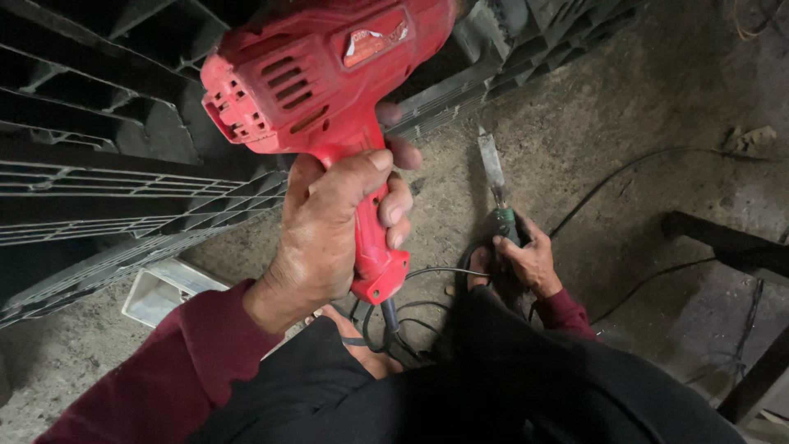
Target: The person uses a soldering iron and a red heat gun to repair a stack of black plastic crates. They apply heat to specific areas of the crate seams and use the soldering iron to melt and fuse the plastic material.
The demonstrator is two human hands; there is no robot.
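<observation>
Left hand (329, 238) clamped around red power tool (320, 74) grip, body tilted up-left. Right hand (526, 259) closed on flat-bladed tool (493, 168), right of the red tool, blade pointing away.

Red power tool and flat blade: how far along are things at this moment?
Done: both tools are picked up. In hand: the left hand grips the red power tool by its handle, raised beside the dark slatted panels; the right hand holds a flat metal blade low over the concrete floor. Left: neither tool visibly touches the panels, and no worked spot shows.
</observation>
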